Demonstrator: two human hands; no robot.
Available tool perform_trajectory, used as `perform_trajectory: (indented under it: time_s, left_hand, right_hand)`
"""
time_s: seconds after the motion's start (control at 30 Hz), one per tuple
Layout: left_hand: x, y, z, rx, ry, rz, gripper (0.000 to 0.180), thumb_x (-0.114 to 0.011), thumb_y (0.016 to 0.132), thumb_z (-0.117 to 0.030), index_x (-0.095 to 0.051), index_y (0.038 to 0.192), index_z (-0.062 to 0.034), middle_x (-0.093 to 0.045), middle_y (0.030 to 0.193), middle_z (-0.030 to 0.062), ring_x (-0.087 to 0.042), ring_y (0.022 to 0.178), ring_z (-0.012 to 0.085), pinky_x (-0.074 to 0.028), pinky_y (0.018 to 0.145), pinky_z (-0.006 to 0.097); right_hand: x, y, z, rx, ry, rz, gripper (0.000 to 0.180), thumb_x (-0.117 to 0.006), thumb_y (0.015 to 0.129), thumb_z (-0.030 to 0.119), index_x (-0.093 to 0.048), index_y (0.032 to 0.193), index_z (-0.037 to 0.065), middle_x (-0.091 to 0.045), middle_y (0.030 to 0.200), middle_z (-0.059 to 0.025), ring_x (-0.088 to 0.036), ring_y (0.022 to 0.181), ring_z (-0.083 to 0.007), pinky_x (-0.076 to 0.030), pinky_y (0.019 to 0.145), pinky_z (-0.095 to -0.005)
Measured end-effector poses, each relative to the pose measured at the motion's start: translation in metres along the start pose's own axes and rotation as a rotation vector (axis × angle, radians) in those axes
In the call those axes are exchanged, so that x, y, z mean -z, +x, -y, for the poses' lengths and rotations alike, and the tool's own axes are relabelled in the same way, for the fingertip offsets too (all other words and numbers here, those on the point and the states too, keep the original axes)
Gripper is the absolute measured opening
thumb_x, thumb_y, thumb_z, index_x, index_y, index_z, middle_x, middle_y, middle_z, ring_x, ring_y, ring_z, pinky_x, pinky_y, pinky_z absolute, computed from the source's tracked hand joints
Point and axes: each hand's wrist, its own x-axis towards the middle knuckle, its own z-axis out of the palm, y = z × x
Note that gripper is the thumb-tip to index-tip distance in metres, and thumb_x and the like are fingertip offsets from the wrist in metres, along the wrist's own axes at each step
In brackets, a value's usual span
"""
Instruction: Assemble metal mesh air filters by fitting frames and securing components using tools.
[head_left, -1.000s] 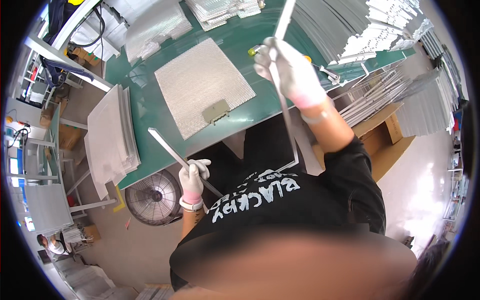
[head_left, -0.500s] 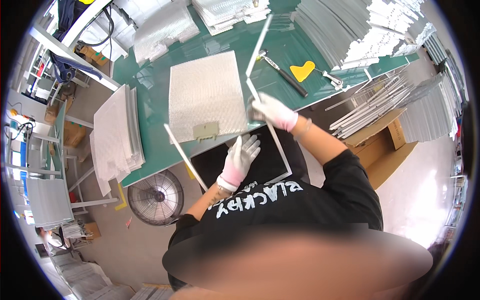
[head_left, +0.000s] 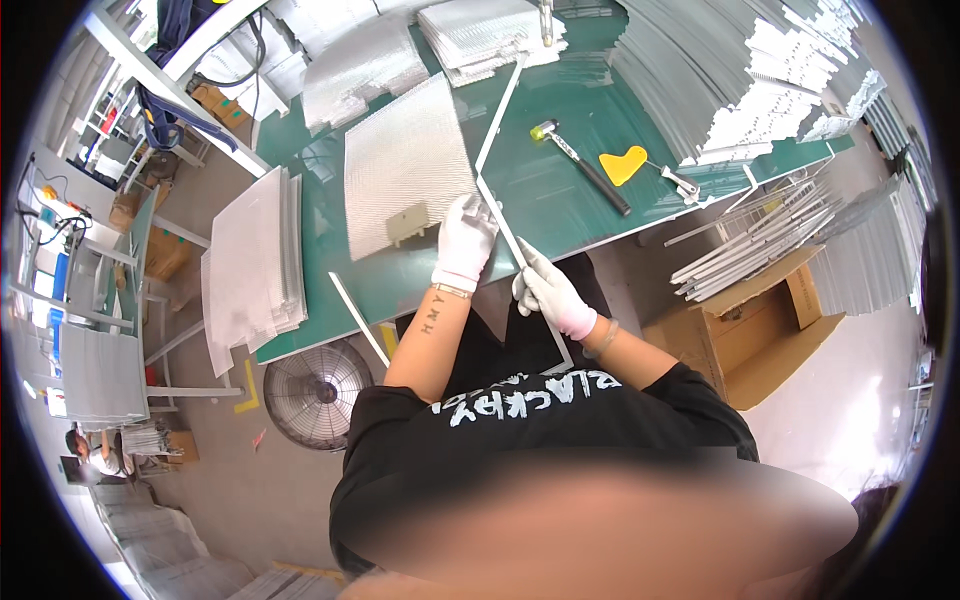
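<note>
A thin white metal frame (head_left: 503, 222) lies partly unfolded over the table's near edge. One bar runs toward me, and the far bar (head_left: 500, 115) angles away across the table. Another frame bar (head_left: 358, 318) slants at the left, and black shirt hides part of the near side. My right hand (head_left: 553, 297), in a white glove with a pink cuff, is closed around the right bar. Beside that bar, my gloved left hand (head_left: 465, 240) has curled fingers at the near right corner of a silver mesh panel (head_left: 405, 150); their grip is hidden. A small olive-grey piece (head_left: 408, 222) lies on the panel.
On the green table (head_left: 545, 215) lie a hammer (head_left: 590, 178), a yellow scraper (head_left: 622, 165) and a small grey-handled tool (head_left: 680, 185). Mesh sheets (head_left: 255, 265) stack at left, more (head_left: 490, 40) at the back. A cardboard box (head_left: 770, 340) stands right, a floor fan (head_left: 318, 395) left.
My left hand has risen from below the table edge to the panel's near right corner. The mesh panel has shifted away and leftward. My right hand has slid nearer along the bar.
</note>
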Motion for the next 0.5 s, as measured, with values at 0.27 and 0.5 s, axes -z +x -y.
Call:
perform_trajectory:
  time_s: [0.27, 0.5]
  left_hand:
    - [-0.009, 0.011, 0.011, -0.163, 0.394, -0.074, 0.020, -0.050, 0.095, -0.016, -0.054, 0.104, 0.0011, -0.057, 0.097, 0.0110, -0.057, 0.088, 0.0229, -0.048, 0.086, 0.038]
    - [-0.020, -0.001, 0.015, -0.259, 0.797, 0.049, 0.026, -0.057, 0.087, 0.003, -0.058, 0.112, 0.0035, -0.065, 0.101, 0.0187, -0.065, 0.092, 0.0263, -0.053, 0.081, 0.033]
  right_hand:
    - [0.002, -0.001, -0.003, -0.011, 0.067, -0.016, 0.056, -0.034, 0.101, 0.013, -0.010, 0.151, 0.007, -0.050, 0.073, -0.0045, -0.036, 0.048, -0.0076, -0.046, 0.054, -0.0259]
    - [0.011, 0.013, 0.034, -0.068, -0.277, -0.036, 0.054, -0.035, 0.100, 0.016, -0.017, 0.150, 0.007, -0.053, 0.068, -0.0044, -0.045, 0.045, -0.0085, -0.046, 0.047, -0.0226]
